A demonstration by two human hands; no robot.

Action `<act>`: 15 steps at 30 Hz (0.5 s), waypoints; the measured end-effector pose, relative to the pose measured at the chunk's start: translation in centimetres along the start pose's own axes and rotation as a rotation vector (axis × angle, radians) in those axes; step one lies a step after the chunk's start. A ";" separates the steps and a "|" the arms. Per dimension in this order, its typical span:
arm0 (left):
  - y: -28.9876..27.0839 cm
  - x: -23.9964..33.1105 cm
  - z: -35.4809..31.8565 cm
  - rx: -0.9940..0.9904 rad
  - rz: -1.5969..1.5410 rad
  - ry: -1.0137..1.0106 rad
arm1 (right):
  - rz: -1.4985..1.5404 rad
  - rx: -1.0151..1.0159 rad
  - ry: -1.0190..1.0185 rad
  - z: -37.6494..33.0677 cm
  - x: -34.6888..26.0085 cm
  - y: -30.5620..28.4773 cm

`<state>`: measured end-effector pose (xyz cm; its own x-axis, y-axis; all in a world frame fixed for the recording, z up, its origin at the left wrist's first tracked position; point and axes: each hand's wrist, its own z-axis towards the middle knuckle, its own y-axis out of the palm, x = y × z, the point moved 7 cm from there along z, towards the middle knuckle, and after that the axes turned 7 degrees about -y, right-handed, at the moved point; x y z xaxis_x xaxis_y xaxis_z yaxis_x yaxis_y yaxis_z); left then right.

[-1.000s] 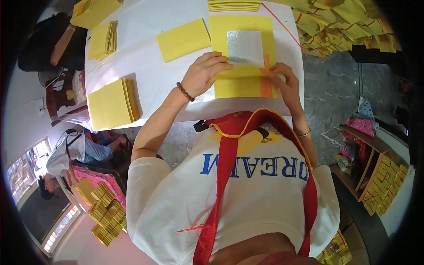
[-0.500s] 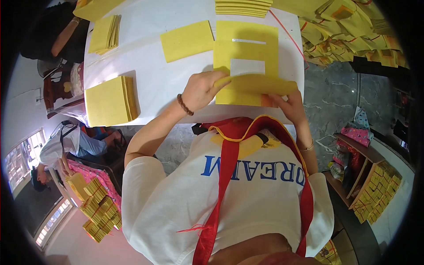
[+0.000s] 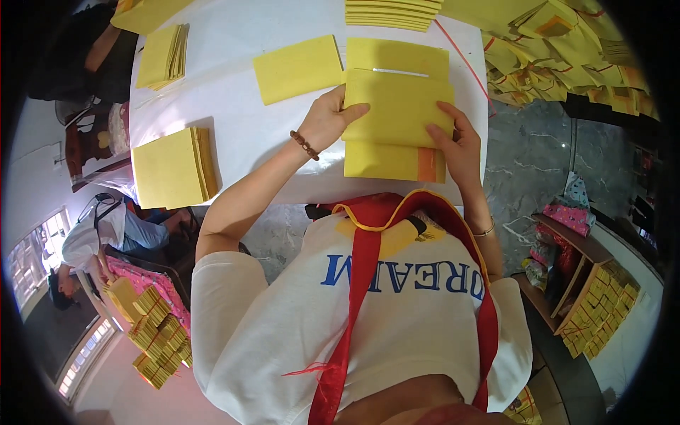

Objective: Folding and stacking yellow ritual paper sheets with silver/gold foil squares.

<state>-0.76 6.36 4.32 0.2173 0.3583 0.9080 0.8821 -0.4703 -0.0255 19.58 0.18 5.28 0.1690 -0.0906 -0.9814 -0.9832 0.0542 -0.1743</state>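
Note:
A large yellow paper sheet (image 3: pixel 397 106) lies on the white table (image 3: pixel 234 106) in front of me, its near part folded up over the middle. An orange strip (image 3: pixel 426 164) shows at its lower right. My left hand (image 3: pixel 327 117), with a bead bracelet at the wrist, grips the left edge of the folded flap, thumb on top. My right hand (image 3: pixel 457 138) holds the flap's right edge, fingers pressing the paper.
A loose yellow sheet (image 3: pixel 297 67) lies left of the folded one. Yellow paper stacks sit at the left (image 3: pixel 173 166), far left (image 3: pixel 163 55) and top (image 3: pixel 393 13). Folded yellow bundles pile up at the right (image 3: pixel 559 49). Another person (image 3: pixel 99 234) bends over below left.
The near part of the yellow sheet has been folded up and away from me, covering the silver square in its middle. Both hands moved up with the flap.

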 end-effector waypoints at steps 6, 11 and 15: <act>0.5 0.5 -3.5 -0.147 -0.005 0.071 | 0.158 0.160 -0.200 -2.2 -2.3 -1.6; 2.0 1.6 -5.8 -0.113 0.361 0.450 | -0.138 -0.106 -0.175 -4.0 -1.1 -2.0; 2.6 2.6 -6.2 -0.326 0.507 0.588 | -0.215 -0.145 -0.285 -4.1 -3.1 -2.3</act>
<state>-0.51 1.06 9.20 0.2214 -0.3951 0.8916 0.5520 -0.7030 -0.4486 21.03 -3.70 9.00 0.3645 0.1963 -0.9103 -0.9194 -0.0791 -0.3852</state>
